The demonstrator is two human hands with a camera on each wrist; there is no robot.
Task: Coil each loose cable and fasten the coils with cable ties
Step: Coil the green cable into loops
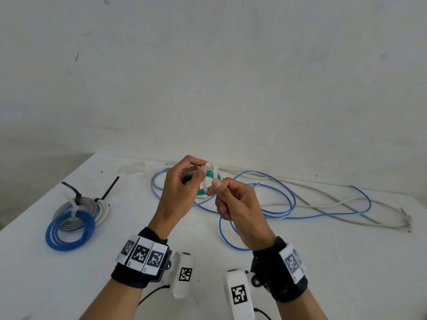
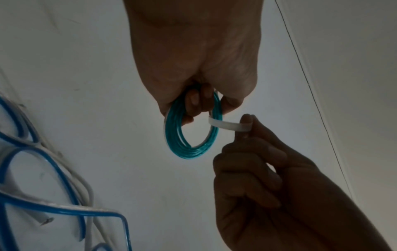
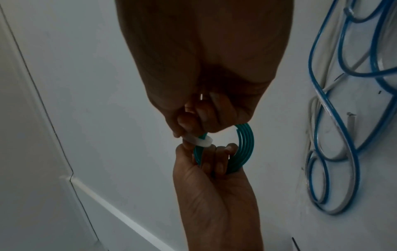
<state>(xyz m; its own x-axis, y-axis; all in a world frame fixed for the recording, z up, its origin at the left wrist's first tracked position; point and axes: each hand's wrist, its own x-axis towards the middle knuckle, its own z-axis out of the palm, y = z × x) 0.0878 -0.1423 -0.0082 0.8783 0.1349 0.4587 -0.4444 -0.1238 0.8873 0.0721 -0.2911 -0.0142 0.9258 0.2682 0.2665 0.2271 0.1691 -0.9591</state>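
My left hand (image 1: pixel 184 179) grips a small green cable coil (image 1: pixel 209 181) above the white table, with fingers through the ring; the green coil (image 2: pixel 184 135) shows whole in the left wrist view. A white cable tie (image 1: pixel 209 179) loops round the coil's right side. My right hand (image 1: pixel 227 199) pinches the tie's tail (image 2: pixel 227 126) between thumb and forefinger, just right of the coil. In the right wrist view the white tie (image 3: pixel 203 140) crosses the green coil (image 3: pixel 244 147) between both hands.
A loose blue cable (image 1: pixel 277 204) and a loose grey cable (image 1: pixel 346 206) sprawl over the table's back right. At the left lie a tied blue coil (image 1: pixel 69 232) and a tied grey coil (image 1: pixel 90 209) with black ties. A wall stands behind the table.
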